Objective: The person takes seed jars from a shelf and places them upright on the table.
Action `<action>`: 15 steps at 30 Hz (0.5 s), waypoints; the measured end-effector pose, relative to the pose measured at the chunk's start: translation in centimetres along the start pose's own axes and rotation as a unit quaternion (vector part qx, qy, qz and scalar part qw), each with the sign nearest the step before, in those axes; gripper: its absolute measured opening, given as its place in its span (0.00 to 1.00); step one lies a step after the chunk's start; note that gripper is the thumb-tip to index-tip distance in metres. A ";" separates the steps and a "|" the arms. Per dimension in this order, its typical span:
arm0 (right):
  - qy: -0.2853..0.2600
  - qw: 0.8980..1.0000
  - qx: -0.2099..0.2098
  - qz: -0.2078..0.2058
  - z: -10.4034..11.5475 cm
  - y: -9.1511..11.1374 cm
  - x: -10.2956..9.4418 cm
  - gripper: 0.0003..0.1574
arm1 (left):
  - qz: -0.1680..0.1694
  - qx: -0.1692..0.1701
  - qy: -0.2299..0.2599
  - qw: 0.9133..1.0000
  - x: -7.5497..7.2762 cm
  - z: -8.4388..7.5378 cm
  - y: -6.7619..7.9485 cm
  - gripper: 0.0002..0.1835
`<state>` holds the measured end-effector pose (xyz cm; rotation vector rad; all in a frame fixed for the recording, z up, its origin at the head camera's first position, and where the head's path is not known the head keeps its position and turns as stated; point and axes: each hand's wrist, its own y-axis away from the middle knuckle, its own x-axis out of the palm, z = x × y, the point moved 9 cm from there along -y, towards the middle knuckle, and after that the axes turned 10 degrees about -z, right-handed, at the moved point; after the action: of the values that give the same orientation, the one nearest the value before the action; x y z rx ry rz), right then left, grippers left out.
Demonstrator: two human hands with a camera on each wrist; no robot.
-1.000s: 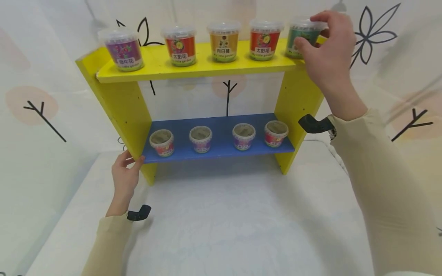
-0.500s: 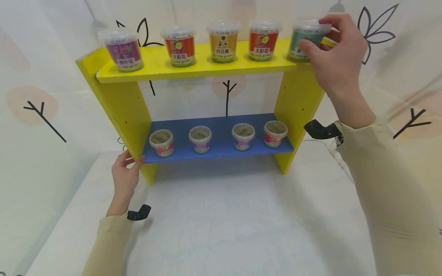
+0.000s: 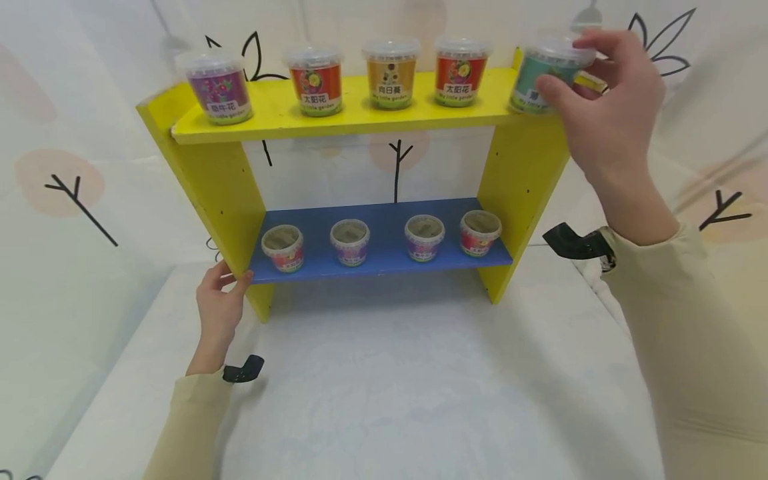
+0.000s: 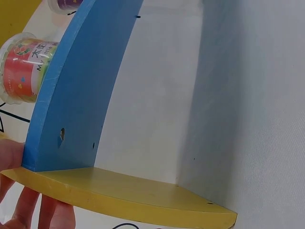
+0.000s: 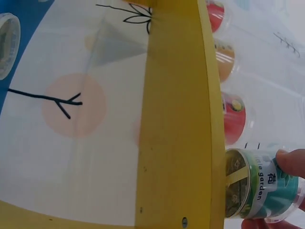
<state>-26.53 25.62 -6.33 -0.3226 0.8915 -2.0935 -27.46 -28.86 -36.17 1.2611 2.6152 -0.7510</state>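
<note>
right hand (image 3: pixel 615 100) pinches teal cup (image 3: pixel 543 70), thumb on label, fingers round by the lid: likely for control, since its base shows past yellow shelf (image 3: pixel 354 93) front edge in right wrist view; can't tell if base touches. left hand (image 3: pixel 219 303) grips yellow side panel (image 3: pixel 219 180) at blue shelf (image 3: pixel 384 240) corner, probably as brace. cup sits left of right palm, at the fingertips, shelf's right end.

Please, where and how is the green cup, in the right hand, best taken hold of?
The green cup is probably best gripped front and back, just below its clear lid, from the right: its wall widens upward, and the nearest red cup stands on its left.
</note>
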 end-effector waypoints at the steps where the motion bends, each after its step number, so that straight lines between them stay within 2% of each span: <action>1: -0.003 1.000 -0.002 0.000 0.2 0.2 -0.1 0.26 | -0.001 0.002 0.001 1.000 0.0 0.0 0.0 0.27; 5: -0.010 1.000 -0.014 0.002 0.7 0.9 -0.4 0.25 | -0.001 0.007 0.003 1.000 0.0 -0.1 0.0 0.27; 11: -0.008 0.998 -0.064 0.001 1.5 2.0 -1.1 0.24 | 0.001 0.010 0.004 1.000 0.0 -0.1 0.0 0.27; 15: -0.015 0.997 -0.077 0.001 1.9 2.7 -1.4 0.23 | 0.001 0.007 0.004 1.000 0.0 0.0 0.0 0.26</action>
<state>-23.11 24.62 -6.72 -0.4324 1.0380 -2.0164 -27.50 -28.87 -36.15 1.2729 2.6192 -0.7656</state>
